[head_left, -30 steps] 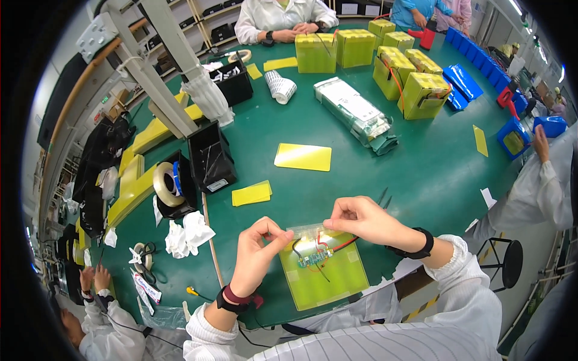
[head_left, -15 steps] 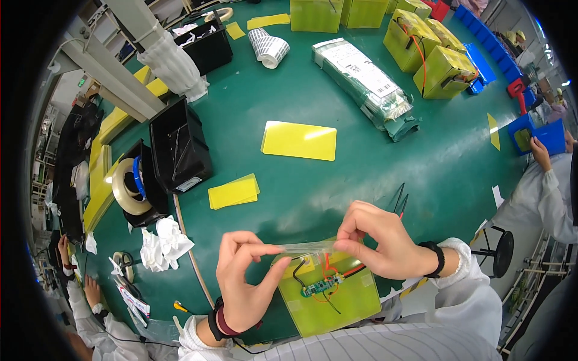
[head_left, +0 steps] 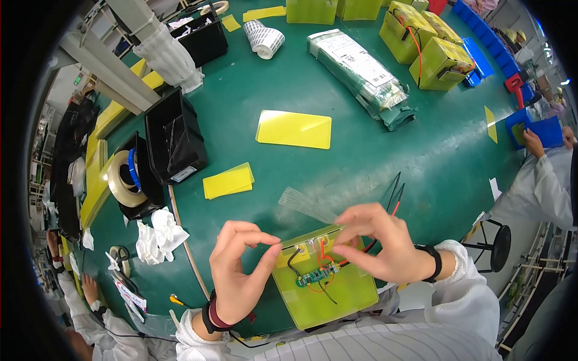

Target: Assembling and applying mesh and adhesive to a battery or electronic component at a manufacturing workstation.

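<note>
Roughly between left hand (head_left: 233, 275) and right hand (head_left: 390, 249) lies a yellow-green pack (head_left: 338, 299).

A clear striped strip (head_left: 306, 203) slants out beyond our yellow-green pack (head_left: 334, 304).
We curve our left grip (head_left: 233, 274) beside the pack's upper left edge, thumb and forefinger tips close together; the strip's lower end reaches the fingers of our right grip (head_left: 392, 245), though we cannot tell whether they pinch it. On the pack we see a small green circuit board (head_left: 316, 275) with red and black wires, and farther out on the green surface (head_left: 244, 99) two yellow sheets (head_left: 295, 130) and a wrapped parcel (head_left: 361, 67).
</note>
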`<state>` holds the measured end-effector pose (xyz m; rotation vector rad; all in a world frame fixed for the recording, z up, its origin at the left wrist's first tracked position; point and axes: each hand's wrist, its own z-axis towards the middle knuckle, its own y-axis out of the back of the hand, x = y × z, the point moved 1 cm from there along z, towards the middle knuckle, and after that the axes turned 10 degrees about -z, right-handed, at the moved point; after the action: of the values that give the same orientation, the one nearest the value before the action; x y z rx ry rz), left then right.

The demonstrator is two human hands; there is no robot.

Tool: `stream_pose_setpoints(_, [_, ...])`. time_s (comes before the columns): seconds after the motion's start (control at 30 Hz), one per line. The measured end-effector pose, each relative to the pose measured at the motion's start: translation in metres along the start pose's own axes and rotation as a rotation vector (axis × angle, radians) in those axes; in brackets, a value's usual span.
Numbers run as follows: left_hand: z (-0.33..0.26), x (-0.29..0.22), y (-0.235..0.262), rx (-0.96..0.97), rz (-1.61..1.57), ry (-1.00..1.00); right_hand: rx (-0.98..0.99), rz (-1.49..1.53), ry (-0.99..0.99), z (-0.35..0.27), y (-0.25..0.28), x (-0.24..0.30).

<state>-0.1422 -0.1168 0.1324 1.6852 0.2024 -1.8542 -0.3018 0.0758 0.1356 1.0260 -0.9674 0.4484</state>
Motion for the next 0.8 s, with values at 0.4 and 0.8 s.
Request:
stream_pose_setpoints(0.4, [0.003,0.015,0.007,0.142,-0.26,0.157,0.224,0.082,-0.174,0.03,0.014,-0.011])
stream_pose_setpoints(0.8, [0.003,0.012,0.004,0.093,-0.326,0.131,0.27,0.13,-0.12,0.033,0.011,-0.017])
